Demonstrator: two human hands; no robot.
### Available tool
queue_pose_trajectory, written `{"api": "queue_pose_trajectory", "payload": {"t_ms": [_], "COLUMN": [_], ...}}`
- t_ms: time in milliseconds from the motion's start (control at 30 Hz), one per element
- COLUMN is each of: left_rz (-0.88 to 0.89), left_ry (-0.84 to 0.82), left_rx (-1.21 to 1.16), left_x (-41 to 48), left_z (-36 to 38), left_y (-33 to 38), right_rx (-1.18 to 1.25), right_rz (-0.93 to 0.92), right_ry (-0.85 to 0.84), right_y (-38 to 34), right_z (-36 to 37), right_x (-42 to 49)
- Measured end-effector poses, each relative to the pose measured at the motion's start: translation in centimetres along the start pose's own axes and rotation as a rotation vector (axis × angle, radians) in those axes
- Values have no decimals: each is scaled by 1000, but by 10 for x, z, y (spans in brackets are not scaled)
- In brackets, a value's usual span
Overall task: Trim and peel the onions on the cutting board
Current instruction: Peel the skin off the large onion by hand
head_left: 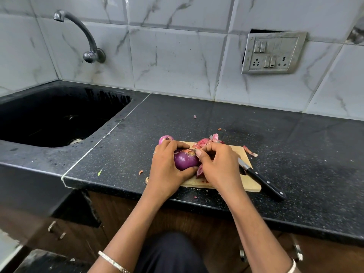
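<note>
While cupped in the left grip (pixel 167 168), onion (pixel 185 159) under right-grip (pixel 217 164) pinch.

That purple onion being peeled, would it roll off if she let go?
Probably. The onion looks round and glossy, so it may roll on the flat cutting board. Its smooth skin looks slippery, which may be why the left hand cups it while the right hand peels.

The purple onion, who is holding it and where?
The left hand grips the purple onion around its left side and underside. The right hand pinches the skin at its top end.
</note>
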State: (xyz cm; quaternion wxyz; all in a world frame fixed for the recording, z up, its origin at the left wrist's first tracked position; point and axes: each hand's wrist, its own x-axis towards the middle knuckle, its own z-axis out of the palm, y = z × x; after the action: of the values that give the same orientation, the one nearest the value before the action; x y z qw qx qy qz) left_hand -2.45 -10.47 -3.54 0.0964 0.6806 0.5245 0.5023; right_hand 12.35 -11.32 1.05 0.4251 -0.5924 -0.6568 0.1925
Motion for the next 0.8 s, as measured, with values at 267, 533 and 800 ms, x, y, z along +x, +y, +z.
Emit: {"api": "queue_pose_trajectory", "payload": {"t_ms": [267,533,800], "left_rz": [27,24,28], "left_ry": [-68,-67,-77], "left_rx": [-107,-152,-138], "left_x": [3,2,3], "left_z": [-7,-7,-8], "left_y": [0,1,3], "right_rx": [-218,-397,-273], "right_rz": [-168,-371,-316], "right_ry": [-30,-66,-91], "right_y": [-1,-4,-2], "right_z": [0,5,0], "right_x": [8,0,11]}}
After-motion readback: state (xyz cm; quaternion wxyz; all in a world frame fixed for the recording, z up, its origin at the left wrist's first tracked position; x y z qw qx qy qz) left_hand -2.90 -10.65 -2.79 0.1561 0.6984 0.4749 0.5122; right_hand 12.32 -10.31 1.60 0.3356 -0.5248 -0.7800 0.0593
